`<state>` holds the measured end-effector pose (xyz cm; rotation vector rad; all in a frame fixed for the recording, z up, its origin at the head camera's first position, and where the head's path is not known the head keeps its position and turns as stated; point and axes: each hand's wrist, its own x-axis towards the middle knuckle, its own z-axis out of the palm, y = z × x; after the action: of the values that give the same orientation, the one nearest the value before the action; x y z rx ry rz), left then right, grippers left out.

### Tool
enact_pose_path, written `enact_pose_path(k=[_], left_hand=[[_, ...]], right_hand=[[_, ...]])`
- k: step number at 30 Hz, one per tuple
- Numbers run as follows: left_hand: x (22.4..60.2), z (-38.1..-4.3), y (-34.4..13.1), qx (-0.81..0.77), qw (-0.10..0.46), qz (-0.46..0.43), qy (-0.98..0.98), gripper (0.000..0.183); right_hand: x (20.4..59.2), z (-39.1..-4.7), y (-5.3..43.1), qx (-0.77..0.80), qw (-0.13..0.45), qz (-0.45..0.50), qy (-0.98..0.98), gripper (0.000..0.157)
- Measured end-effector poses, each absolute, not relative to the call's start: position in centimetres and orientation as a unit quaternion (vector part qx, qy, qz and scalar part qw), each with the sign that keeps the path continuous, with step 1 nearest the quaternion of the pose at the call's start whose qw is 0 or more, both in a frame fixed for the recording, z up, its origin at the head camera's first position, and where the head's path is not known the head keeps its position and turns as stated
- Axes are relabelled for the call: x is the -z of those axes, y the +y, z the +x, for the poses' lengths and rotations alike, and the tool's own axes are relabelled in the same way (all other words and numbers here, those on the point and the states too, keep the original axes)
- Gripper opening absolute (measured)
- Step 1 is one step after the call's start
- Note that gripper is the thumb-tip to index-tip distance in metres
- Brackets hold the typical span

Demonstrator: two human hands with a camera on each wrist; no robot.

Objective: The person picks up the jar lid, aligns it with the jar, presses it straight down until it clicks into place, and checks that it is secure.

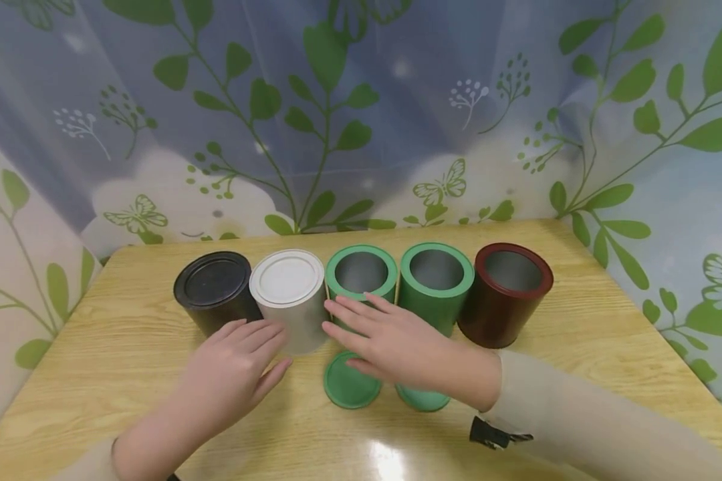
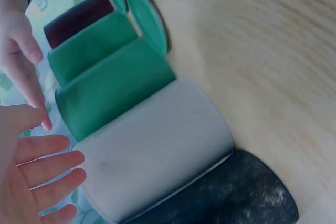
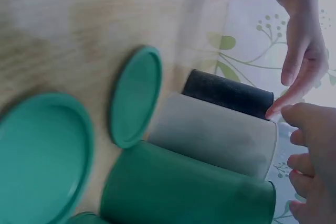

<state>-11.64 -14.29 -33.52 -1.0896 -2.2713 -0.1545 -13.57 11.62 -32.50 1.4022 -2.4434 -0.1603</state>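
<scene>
My left hand hovers in front of the black can and the white can, its fingers extended and holding nothing. Both of those cans have their lids on. Over the front of the left green can is my right hand, fingers stretched to the left and empty. Whether it touches that can I cannot tell. Beside it stand a second green can and a dark red can; these and the left green can are uncovered. Two green lids lie on the table before the green cans, one partly under my right forearm.
The cans stand in a row across the wooden table. Behind and at both sides hangs a curtain with leaves and butterflies. A black clip-like piece shows at the right sleeve.
</scene>
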Motion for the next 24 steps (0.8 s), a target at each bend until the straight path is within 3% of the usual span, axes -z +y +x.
enact_pose_path(k=[5,18,24], left_hand=[[35.0,-11.7,-13.8,0.069,0.264,-0.430,-0.860,0.033],[39.1,-11.8,-11.2,0.030,0.085,-0.435,-0.896,0.051],[40.1,-12.0,-10.0,0.009,0.025,-0.429,-0.903,0.057]], right_hand=[[33.9,-12.8,12.5,0.035,0.146,0.504,-0.851,0.059],[38.1,-12.9,13.9,0.039,-0.032,0.468,-0.882,0.065],[39.5,-13.2,13.8,0.054,-0.059,0.458,-0.885,0.065]])
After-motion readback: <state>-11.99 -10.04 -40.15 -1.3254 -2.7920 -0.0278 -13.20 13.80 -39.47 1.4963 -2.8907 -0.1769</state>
